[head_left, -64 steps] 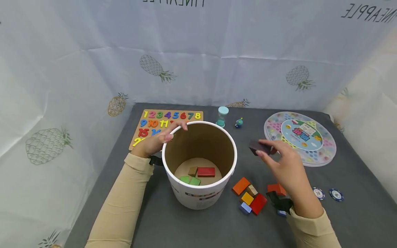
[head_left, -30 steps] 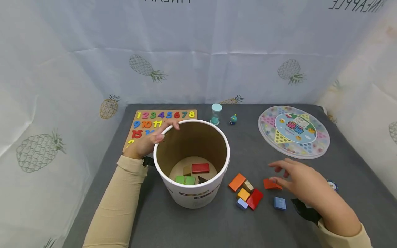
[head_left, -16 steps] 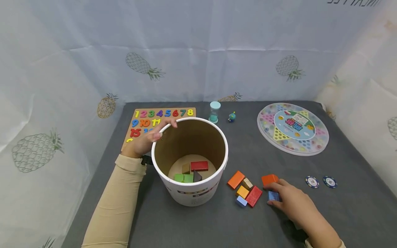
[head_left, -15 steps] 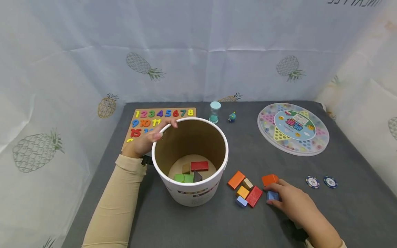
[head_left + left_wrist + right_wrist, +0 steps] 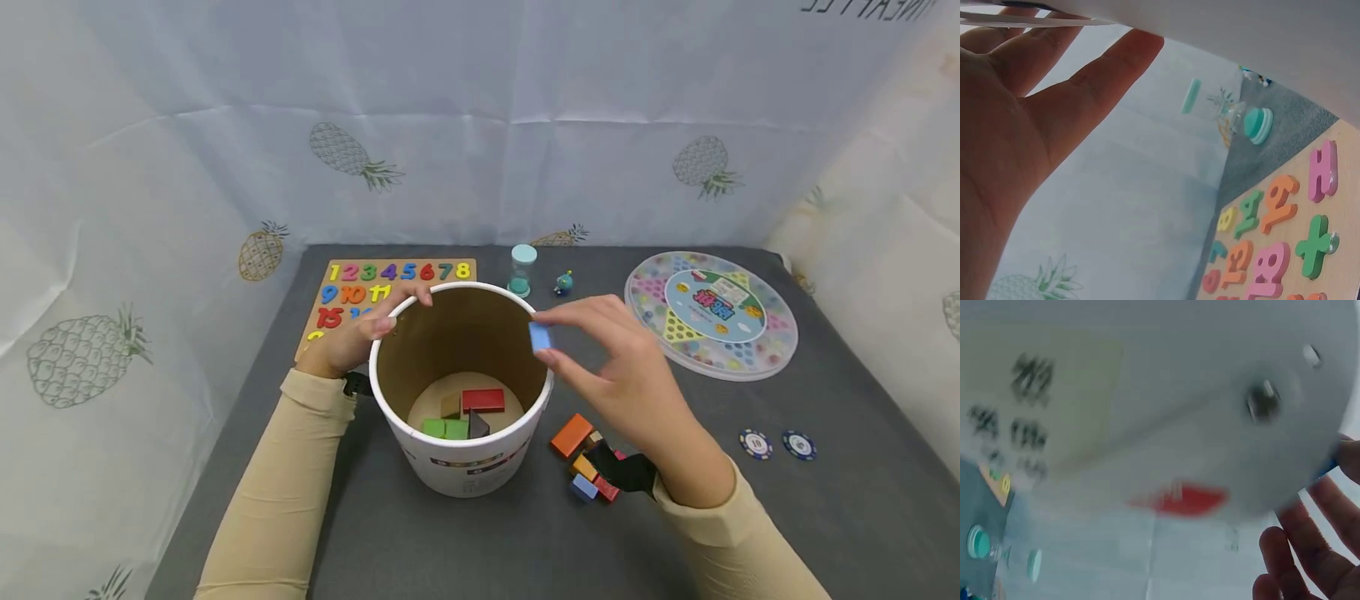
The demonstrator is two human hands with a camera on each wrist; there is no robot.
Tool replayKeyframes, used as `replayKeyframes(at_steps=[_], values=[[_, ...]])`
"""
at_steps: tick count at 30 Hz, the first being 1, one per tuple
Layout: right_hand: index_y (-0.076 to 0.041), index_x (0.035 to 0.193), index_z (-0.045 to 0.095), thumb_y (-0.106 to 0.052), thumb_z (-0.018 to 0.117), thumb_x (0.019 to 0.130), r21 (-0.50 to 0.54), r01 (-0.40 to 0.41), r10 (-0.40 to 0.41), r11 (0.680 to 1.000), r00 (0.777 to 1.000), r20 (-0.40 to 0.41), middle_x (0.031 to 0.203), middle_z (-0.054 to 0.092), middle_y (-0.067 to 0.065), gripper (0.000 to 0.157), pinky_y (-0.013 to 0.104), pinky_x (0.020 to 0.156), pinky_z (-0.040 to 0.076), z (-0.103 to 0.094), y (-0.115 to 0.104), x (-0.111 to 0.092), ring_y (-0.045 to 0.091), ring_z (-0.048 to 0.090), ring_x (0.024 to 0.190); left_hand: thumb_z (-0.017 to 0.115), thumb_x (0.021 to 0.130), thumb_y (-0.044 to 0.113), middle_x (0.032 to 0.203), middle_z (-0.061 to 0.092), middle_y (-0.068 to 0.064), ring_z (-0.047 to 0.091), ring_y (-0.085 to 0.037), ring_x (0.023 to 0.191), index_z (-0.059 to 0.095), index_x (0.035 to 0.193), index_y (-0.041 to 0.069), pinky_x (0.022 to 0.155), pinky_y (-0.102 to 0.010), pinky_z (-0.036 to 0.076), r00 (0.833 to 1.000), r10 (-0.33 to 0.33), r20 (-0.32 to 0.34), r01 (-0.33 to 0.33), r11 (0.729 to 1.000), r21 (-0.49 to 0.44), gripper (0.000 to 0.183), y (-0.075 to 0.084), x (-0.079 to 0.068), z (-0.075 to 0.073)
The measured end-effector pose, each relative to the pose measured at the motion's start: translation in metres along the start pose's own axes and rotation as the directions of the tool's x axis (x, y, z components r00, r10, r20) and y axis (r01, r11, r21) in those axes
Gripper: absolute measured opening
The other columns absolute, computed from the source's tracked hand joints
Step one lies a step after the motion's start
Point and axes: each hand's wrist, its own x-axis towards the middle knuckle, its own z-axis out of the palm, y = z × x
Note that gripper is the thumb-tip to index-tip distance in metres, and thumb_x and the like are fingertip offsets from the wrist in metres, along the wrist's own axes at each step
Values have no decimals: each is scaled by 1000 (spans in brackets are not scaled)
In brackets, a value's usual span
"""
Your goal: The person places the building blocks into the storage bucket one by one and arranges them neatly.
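My left hand point(image 5: 356, 337) grips the left rim of a white bucket point(image 5: 442, 478), thumb and fingers hooked over its edge. Over the bucket's right rim, my right hand point(image 5: 626, 358) pinches a small blue block point(image 5: 539, 337) between thumb and fingertips. In the right wrist view the bucket's outer wall point(image 5: 1166, 437) fills most of the picture, and the fingers curl beside it. On the bucket's floor lie a red block point(image 5: 483, 401), green blocks point(image 5: 446, 429), a brown block point(image 5: 450, 407) and a dark wedge-shaped block point(image 5: 477, 427).
Right of the bucket is a cluster of blocks, including an orange one point(image 5: 572, 435) and a light blue one point(image 5: 584, 487), partly covered by the right wrist strap. Behind stand a number puzzle board point(image 5: 322, 304), a sand timer point(image 5: 522, 271), a small toy point(image 5: 564, 282), a round game board point(image 5: 712, 312) and two poker chips point(image 5: 755, 443).
The dark block went from my right hand into the bucket. The right hand then took hold of the blue block on the table and carried it up and left to the rim. The left hand stayed.
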Motion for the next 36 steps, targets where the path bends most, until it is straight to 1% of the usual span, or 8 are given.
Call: replayKeyframes(at_steps=[7, 13, 19, 22, 27, 29, 32, 36], values=[[-17, 120, 64, -25, 76, 82, -56, 124, -115, 991, 984, 137, 110, 64, -6, 40, 37, 87, 40, 28, -16, 27, 17, 48, 105, 52, 91, 49, 130, 21, -34, 35, -47, 121, 35, 122, 22, 91, -62, 40, 1000, 2, 0, -2, 1000, 23, 44, 0, 0, -1], [-18, 125, 60, -33, 68, 89, -148, 67, -43, 987, 986, 162, 120, 57, -4, 40, 44, 100, 33, 24, -13, 23, 20, 41, 117, 53, 90, 49, 130, 21, -35, 32, -49, 121, 36, 122, 23, 93, -63, 38, 1000, 3, -4, -2, 1000, 24, 45, 1, 0, 0], [-18, 124, 61, -26, 70, 88, -226, -99, 121, 969, 989, 85, 122, 55, -2, 37, 49, 95, 35, -6, 19, -15, 23, 42, 118, 53, 91, 42, 130, 25, -32, 32, -47, 120, 37, 122, 21, 93, -60, 39, 1000, 16, -1, -16, 1000, 3, 40, 1, 1, 1], [-19, 122, 62, -29, 69, 88, -319, -269, 338, 908, 923, 183, 117, 57, 3, 36, 51, 89, 41, -24, 44, -43, 27, 49, 111, 52, 91, 42, 131, 24, -32, 32, -49, 120, 37, 122, 21, 93, -58, 41, 1000, 7, 0, -7, 1000, -6, 40, 0, 1, 2], [-10, 127, 58, -38, 72, 84, -515, -432, 653, 740, 645, 397, 114, 54, 18, 53, 51, 72, 49, -39, 85, -87, 34, 58, 94, 54, 89, 47, 131, 23, -32, 30, -50, 120, 37, 122, 23, 92, -59, 40, 1000, -10, -10, 10, 1000, -3, 44, 1, 1, 3], [-7, 127, 57, -36, 75, 81, -552, -437, 692, 710, 578, 433, 109, 53, 21, 57, 48, 68, 49, -37, 99, -101, 32, 58, 85, 55, 89, 48, 131, 23, -33, 30, -50, 120, 37, 121, 24, 92, -59, 41, 1000, -10, -15, 10, 1000, 5, 44, 2, 0, 2], [-5, 121, 60, -27, 79, 78, -564, -419, 689, 712, 574, 443, 99, 53, 17, 52, 44, 64, 49, -29, 112, -117, 25, 55, 73, 54, 90, 48, 130, 23, -33, 31, -50, 119, 37, 121, 23, 91, -59, 41, 1000, -7, -12, 7, 1000, 10, 43, 3, 0, 2], [-3, 109, 63, -20, 81, 75, -552, -399, 654, 732, 638, 406, 90, 52, 11, 42, 44, 62, 50, -17, 119, -125, 21, 53, 69, 52, 91, 46, 131, 22, -33, 30, -51, 120, 36, 121, 23, 91, -60, 41, 1000, -6, -2, 6, 1000, -4, 41, 1, 1, 3]])
